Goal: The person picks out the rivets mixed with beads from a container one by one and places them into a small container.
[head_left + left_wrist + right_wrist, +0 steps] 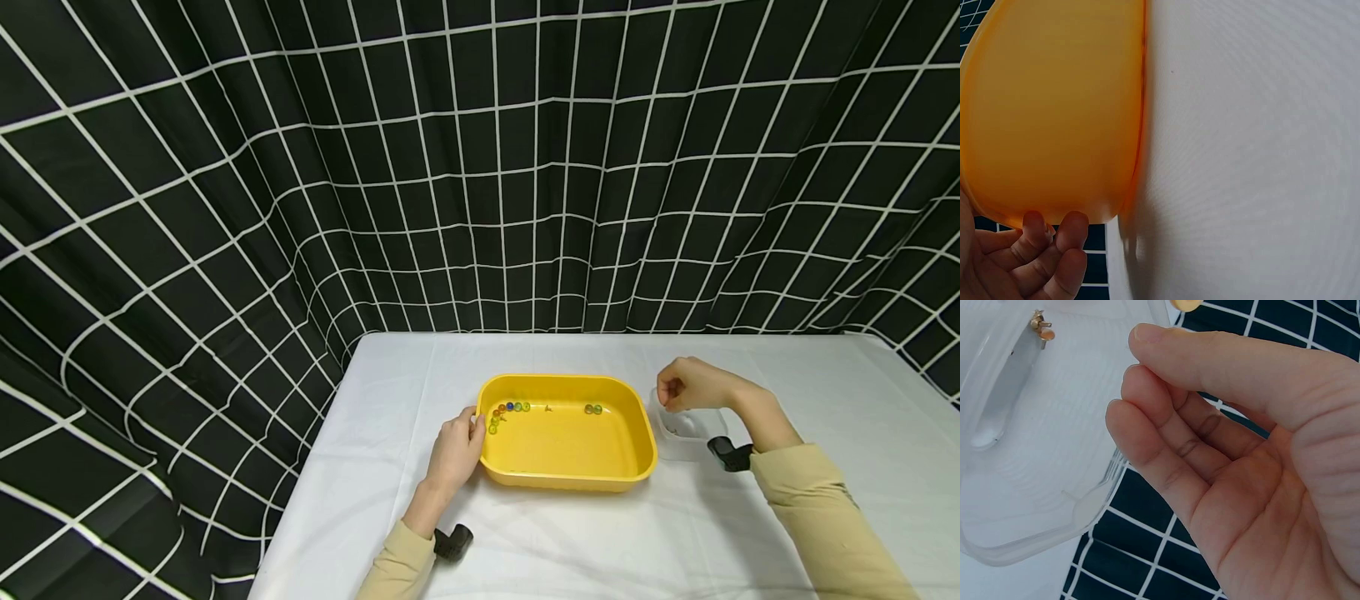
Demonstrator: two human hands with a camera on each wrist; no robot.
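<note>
At the left end of a yellow basin, my left hand grips the rim, with fingers curled under its edge in the left wrist view. Inside the basin, several glass marbles line the far left corner; two greenish marbles sit farther right. A small brass pin lies between these groups. My right hand hovers over a clear plastic container, fingers bent toward the thumb. Nothing shows between its visible fingertips. Small brass pins lie inside the container.
A white cloth covers the table under the basin and container. Behind it hangs a black curtain with a white grid. Black wrist devices are worn on both arms, below tan sleeves.
</note>
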